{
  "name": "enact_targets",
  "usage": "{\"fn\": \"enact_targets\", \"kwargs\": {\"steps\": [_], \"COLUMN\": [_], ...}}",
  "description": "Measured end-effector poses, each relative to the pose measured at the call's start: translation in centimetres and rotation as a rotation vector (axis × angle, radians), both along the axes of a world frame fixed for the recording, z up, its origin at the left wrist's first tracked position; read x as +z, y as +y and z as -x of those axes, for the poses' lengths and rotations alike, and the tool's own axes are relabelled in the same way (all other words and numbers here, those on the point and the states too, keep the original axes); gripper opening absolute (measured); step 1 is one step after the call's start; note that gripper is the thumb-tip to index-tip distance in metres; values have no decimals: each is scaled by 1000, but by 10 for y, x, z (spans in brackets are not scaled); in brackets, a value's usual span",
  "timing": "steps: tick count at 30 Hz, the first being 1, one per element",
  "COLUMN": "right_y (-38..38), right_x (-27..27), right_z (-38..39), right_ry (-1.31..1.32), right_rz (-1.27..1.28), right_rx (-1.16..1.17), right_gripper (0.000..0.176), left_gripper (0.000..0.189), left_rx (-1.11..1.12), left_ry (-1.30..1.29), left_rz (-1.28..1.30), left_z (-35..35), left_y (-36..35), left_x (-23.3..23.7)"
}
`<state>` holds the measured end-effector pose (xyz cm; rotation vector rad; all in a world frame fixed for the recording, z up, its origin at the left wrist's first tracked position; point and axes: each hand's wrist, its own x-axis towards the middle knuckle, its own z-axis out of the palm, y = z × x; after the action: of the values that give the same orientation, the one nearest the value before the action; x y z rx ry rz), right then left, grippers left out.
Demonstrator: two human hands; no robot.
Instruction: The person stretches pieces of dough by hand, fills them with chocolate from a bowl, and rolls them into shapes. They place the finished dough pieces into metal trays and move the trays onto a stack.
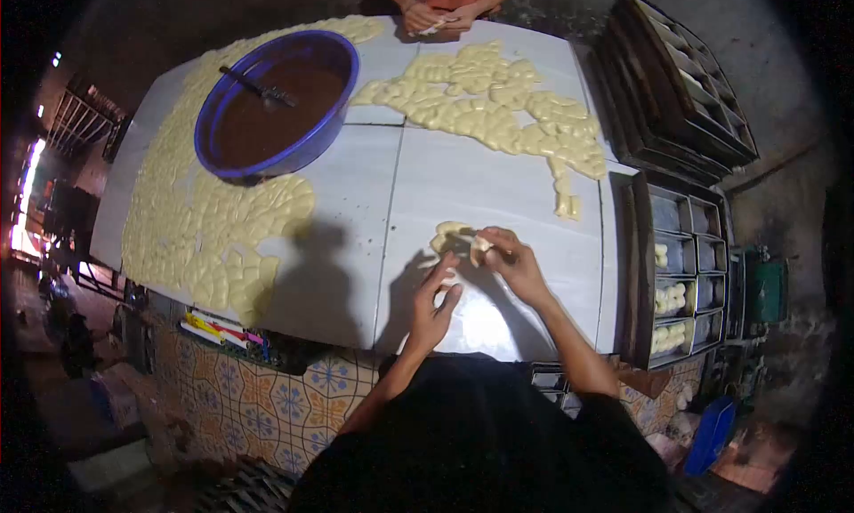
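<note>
Head view: far left of the hands stands a blue bowl (276,95) of brown filling on the table (498,184). The left hand (434,304) is released, with its fingers spread upward. The dough piece (481,244) lies just beyond it, pinched by the nearer right hand (516,266). Metal trays (676,273) stand to the right.

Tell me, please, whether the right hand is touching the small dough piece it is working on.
Touching. The head view shows the right hand pinching the small dough piece between its fingertips, with no gap visible.
</note>
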<state>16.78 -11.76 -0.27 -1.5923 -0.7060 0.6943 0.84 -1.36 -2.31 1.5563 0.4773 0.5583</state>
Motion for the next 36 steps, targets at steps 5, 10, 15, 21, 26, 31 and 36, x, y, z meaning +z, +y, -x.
{"fn": "enact_targets", "kwargs": {"steps": [5, 10, 15, 21, 26, 31, 36], "right_y": [39, 63, 91, 110, 122, 136, 139], "right_x": [26, 23, 12, 0, -21, -5, -21], "right_z": [81, 78, 82, 75, 71, 68, 63], "right_ry": [-289, -263, -174, 313, 353, 477, 636], "right_rz": [-93, -90, -164, -204, -281, -371, -373], "right_rx": [-207, -127, 182, 285, 173, 129, -50], "right_gripper": [25, 39, 62, 128, 115, 86, 63], "left_gripper": [30, 15, 57, 110, 89, 95, 74], "left_rx": [108, 151, -169, -730, 186, -58, 434], "left_ry": [-94, 45, -369, -887, 484, 806, 444], "left_rz": [35, 233, 1455, 1076, -475, -99, -501], "left_z": [9, 21, 26, -14, -91, -95, -63], "left_y": [22, 44, 73, 187, 408, 423, 307], "left_x": [17, 16, 17, 48, 57, 54, 101]}}
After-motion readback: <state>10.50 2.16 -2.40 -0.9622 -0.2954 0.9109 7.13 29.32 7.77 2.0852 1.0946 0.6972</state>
